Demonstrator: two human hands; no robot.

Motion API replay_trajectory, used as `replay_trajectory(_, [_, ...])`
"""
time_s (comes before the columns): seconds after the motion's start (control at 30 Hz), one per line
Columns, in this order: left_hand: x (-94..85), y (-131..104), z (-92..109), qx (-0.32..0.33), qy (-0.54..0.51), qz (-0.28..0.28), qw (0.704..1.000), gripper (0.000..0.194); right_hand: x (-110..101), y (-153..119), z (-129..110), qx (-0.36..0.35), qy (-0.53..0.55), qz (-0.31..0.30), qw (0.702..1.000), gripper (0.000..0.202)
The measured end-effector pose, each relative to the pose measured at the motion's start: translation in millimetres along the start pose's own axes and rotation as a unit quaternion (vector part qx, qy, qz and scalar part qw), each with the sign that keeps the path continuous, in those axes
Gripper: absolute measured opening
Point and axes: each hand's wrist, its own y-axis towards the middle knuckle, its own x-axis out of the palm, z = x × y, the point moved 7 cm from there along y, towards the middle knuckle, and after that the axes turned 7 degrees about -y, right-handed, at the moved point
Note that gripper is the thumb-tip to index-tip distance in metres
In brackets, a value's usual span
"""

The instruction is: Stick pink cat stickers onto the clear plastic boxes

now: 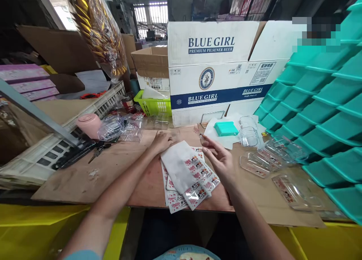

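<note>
My right hand (219, 156) pinches a small clear sticker (200, 134) with a printed picture between thumb and fingertips, raised above the table. Across from it, my left hand (163, 141) has its fingers curled at a clear plastic piece (174, 133), which is blurred and partly hidden. Between my forearms lies a fanned stack of sticker sheets (198, 173), printed with pink and cartoon animal pictures. A white backing paper (177, 165) covers part of that stack. To the right, several clear plastic cases (256, 163) bear similar stickers, and another clear case (295, 192) lies closer to me.
A white beer carton (209, 60) stands at the back, beside a green basket (155, 103). Stacked teal trays (319, 113) rise on the right. A teal box (226, 128) lies on white paper. Leftward are a pink bottle (89, 126), keys (97, 152) and a white crate (53, 154).
</note>
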Motion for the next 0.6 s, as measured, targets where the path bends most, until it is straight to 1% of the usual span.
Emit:
replay_trajectory(0.03, [3.7,-5,3,-0.004,-0.018,-0.002,1.0,0.021,0,-4,1,-0.007,-0.031,0.004,1.0,0.051])
replay_trajectory(0.07, [8.8,-13,7,-0.011,-0.052,0.001,0.999,0.024,0,-7,1,-0.017,-0.065,0.01,0.998,0.062])
replay_trajectory(0.1, [15.4,-23,11,-0.023,-0.11,0.006,0.994,0.027,1,-9,0,-0.032,-0.097,0.011,0.995,0.077])
replay_trajectory(0.13, [23.8,-34,16,-0.044,-0.188,0.004,0.981,0.029,5,-11,-2,-0.052,-0.123,0.005,0.991,0.094])
replay_trajectory(0.17, [33.9,-46,20,-0.075,-0.277,-0.004,0.958,0.03,9,-12,-6,-0.078,-0.14,-0.005,0.987,0.108])
replay_trajectory(0.2, [44.9,-57,24,-0.111,-0.366,-0.018,0.924,0.029,14,-13,-10,-0.105,-0.15,-0.022,0.983,0.118])
replay_trajectory(0.23, [55.3,-68,29,-0.148,-0.441,-0.035,0.884,0.029,20,-14,-14,-0.128,-0.153,-0.045,0.979,0.123])
replay_trajectory(0.27, [64.0,-78,34,-0.182,-0.492,-0.055,0.85,0.027,24,-15,-18,-0.146,-0.152,-0.071,0.975,0.124])
replay_trajectory(0.3, [70.6,-87,39,-0.209,-0.514,-0.077,0.828,0.025,27,-15,-20,-0.153,-0.148,-0.101,0.972,0.125])
replay_trajectory(0.37, [77.1,-100,47,-0.237,-0.532,-0.11,0.806,0.023,28,-16,-20,-0.137,-0.131,-0.151,0.97,0.129])
replay_trajectory(0.4, [78.8,-104,52,-0.233,-0.534,-0.125,0.803,0.024,27,-16,-19,-0.118,-0.118,-0.162,0.973,0.133])
replay_trajectory(0.43, [80.4,-107,56,-0.214,-0.528,-0.142,0.809,0.028,24,-15,-16,-0.095,-0.103,-0.157,0.978,0.135])
replay_trajectory(0.47, [81.6,-109,59,-0.181,-0.508,-0.153,0.828,0.034,21,-14,-12,-0.067,-0.089,-0.143,0.983,0.134])
replay_trajectory(0.53, [84.4,-112,65,-0.091,-0.422,-0.149,0.89,0.043,19,-13,-1,-0.011,-0.077,-0.117,0.99,0.127])
replay_trajectory(0.57, [87.0,-114,65,-0.054,-0.367,-0.138,0.918,0.042,20,-13,4,0.008,-0.085,-0.112,0.99,0.12])
replay_trajectory(0.6, [89.4,-116,64,-0.03,-0.322,-0.117,0.939,0.036,22,-14,6,0.017,-0.102,-0.11,0.989,0.113])
